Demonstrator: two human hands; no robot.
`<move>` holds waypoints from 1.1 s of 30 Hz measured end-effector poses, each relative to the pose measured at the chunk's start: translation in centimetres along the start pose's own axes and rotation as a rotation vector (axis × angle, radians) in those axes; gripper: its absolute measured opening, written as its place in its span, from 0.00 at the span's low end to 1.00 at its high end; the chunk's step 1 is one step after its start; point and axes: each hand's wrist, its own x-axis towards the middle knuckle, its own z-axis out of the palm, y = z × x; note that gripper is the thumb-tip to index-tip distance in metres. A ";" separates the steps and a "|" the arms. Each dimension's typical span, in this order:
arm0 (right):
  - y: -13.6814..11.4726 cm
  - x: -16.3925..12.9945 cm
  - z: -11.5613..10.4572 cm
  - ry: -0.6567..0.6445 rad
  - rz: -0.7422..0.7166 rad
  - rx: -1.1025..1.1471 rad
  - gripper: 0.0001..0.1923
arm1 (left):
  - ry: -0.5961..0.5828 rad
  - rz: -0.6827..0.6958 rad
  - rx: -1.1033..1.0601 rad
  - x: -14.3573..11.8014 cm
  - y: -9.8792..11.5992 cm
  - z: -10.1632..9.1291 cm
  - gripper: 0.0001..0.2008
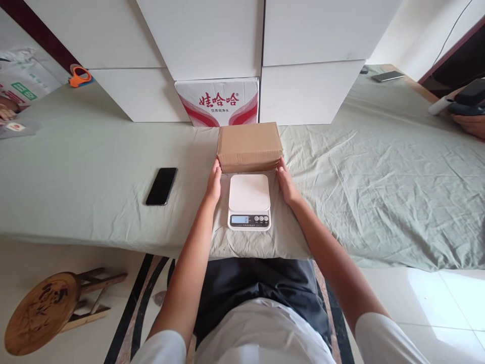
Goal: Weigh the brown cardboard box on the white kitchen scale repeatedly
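Head view looks down at two bare arms reaching over a table (94, 167) with a pale green cloth on it. A brown cardboard box (249, 145) sits on the cloth, just behind a small white scale (249, 201). The left hand (214, 183) presses flat on the left end of the box, and the right hand (286, 183) presses flat on the right end. The fingers of both hands are stretched out and pushed against the sides, so the box is held between the two hands. The box looks closed and sits flat, with its front edge very near the back of the scale. I cannot tell if the two touch. The scale's little screen faces the person.

A black phone (161, 186) lies on the cloth, well off to the left of the scale. Behind the brown box stands a red and white carton (219, 101), with big white boxes (206, 38) stacked around it. An orange tape holder (80, 77) is far back on the left. Another person's hand (470, 123) shows at the right edge. A round wooden stool (45, 311) lies tipped on the floor.
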 end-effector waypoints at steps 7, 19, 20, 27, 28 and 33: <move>-2.9 -0.5 0.9 -0.022 -0.086 -0.031 0.41 | 0.002 0.009 -0.037 0.2 3.0 0.5 0.46; -7.0 -11.1 2.1 -0.043 -0.080 -0.061 0.35 | -0.028 0.066 -0.015 -9.8 8.9 -1.2 0.36; -6.6 -11.8 2.1 -0.033 -0.072 -0.066 0.35 | -0.027 0.047 -0.018 -10.6 8.8 -1.1 0.36; -5.3 -14.2 2.2 0.012 -0.089 -0.098 0.36 | -0.016 -0.041 -0.003 -12.9 8.0 -0.3 0.39; -5.3 -14.4 2.2 0.015 -0.088 -0.102 0.37 | -0.014 -0.043 -0.001 -13.1 7.9 -0.2 0.39; -5.3 -14.9 2.2 0.010 -0.077 -0.085 0.36 | -0.022 -0.033 0.004 -13.8 7.8 0.0 0.38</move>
